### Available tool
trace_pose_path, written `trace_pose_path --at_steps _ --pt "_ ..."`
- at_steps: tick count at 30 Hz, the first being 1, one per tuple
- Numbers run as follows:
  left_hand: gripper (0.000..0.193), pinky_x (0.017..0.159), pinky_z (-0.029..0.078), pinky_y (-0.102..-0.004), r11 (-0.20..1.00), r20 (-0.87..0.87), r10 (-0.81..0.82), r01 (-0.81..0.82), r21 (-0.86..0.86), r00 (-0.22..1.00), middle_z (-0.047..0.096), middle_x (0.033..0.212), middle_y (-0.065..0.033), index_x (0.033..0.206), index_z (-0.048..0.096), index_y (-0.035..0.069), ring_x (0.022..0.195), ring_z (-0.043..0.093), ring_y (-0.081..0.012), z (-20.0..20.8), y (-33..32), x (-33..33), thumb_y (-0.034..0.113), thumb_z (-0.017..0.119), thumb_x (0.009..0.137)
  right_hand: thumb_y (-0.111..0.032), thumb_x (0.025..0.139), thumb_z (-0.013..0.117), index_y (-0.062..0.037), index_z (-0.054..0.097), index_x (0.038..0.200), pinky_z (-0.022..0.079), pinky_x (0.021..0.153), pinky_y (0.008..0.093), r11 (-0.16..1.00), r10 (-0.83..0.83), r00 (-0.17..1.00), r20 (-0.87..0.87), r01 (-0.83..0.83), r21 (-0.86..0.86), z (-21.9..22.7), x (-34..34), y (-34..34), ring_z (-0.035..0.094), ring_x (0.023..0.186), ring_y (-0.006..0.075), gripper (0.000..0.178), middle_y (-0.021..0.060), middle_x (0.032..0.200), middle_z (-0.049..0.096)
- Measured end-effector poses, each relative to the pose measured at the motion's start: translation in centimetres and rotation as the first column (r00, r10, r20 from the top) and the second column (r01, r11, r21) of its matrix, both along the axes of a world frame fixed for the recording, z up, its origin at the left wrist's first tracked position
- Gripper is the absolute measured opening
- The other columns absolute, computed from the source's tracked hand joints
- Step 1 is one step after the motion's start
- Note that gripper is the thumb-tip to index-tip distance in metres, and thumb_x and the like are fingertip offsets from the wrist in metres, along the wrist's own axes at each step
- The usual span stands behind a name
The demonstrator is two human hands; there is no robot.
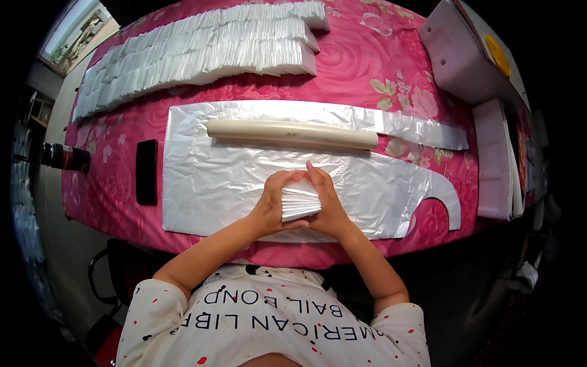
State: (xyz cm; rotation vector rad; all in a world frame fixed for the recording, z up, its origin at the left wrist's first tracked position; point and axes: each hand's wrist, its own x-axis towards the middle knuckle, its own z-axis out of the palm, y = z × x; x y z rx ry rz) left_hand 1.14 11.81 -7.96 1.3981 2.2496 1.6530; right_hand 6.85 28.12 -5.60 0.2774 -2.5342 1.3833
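Observation:
Between my two palms I hold a small folded bundle of thin white plastic [299,203], its many layers showing on the side towards me. My left hand [269,202] is wrapped round its left side, and my right hand [328,200] closes on its right side, fingers pointing away from me. Beneath my hands a shiny white plastic sheet [205,183] lies spread flat, with strap-like strips at its right end, one of them curved. Across the sheet's far part rests a cream-coloured tube [293,133], apart from my fingers.
Rows of folded white plastic bundles [202,50] line the far left of the pink flowered tablecloth [348,52]. A black phone [146,172] and a dark bottle [66,157] lie at left. Two white boxes [449,58] [493,162] stand along the right edge.

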Motion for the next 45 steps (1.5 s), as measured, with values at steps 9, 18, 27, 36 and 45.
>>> trace_pose_path --at_steps 9,18,27,36,45 --pt "0.06 0.09 0.032 -0.0419 0.986 -0.059 0.038 -0.047 -0.159 0.998 0.048 0.115 -0.0101 0.113 0.045 0.007 0.101 0.048 -0.03 -0.4 -0.2 -0.2 0.017 0.076 0.063 -0.01 0.058 0.075 -0.0022 0.051 0.118 0.039 0.091 0.0394 1.0 -0.004 0.998 0.057 0.002 0.03 -1.2 -0.2 0.2 0.051 0.103 0.0299 0.065 0.0103 0.104 0.058" --pt "0.093 0.099 0.032 -0.0388 0.967 0.5 -0.199 0.251 -0.038 0.843 0.041 0.129 -0.0149 0.129 0.036 0.005 0.116 0.043 -0.0294 8.3 -2.6 -1.5 0.028 0.084 0.053 -0.006 0.053 0.077 -0.0035 0.054 0.115 0.044 0.085 0.0318 0.428 0.679 0.593 0.433 0.159 -0.89 3.4 0.4 0.9 0.057 0.098 0.0194 0.066 0.0084 0.106 0.061" --pt "0.087 0.105 0.029 -0.0409 0.709 0.281 -0.662 0.702 -0.066 0.695 0.051 0.12 -0.0111 0.132 0.037 0.005 0.114 0.047 -0.0295 12.2 -1.0 -3.4 0.018 0.081 0.058 -0.011 0.052 0.083 -0.0007 0.05 0.118 0.045 0.086 0.0317 -0.035 0.99 0.141 -0.018 0.123 -0.992 -1.2 1.8 -2.8 0.057 0.098 0.0193 0.075 0.0101 0.106 0.06" --pt "0.048 0.079 0.047 -0.0258 0.926 0.707 -0.239 0.375 -0.04 0.666 0.061 0.1 -0.0037 0.111 0.057 0.007 0.091 0.058 -0.0106 8.5 -2.9 -5.1 0.006 0.076 0.066 -0.052 0.074 0.065 0.0 0.044 0.124 0.035 0.098 0.0341 0.463 0.575 0.64 0.511 0.261 -0.847 2.5 0.4 0.4 0.042 0.118 0.0174 0.075 0.011 0.124 0.049" --pt "0.054 0.08 0.046 -0.0225 0.982 0.782 -0.139 0.188 0.028 0.607 0.058 0.101 -0.0026 0.117 0.052 0.004 0.092 0.055 -0.0082 5.8 -1.7 -7.5 0.005 0.076 0.068 -0.001 0.064 0.066 -0.0024 0.061 0.098 0.046 0.075 0.0312 0.995 -0.074 0.997 0.034 0.076 -0.067 5.7 -2.4 -0.4 0.06 0.083 0.0244 0.035 0.0097 0.09 0.063"
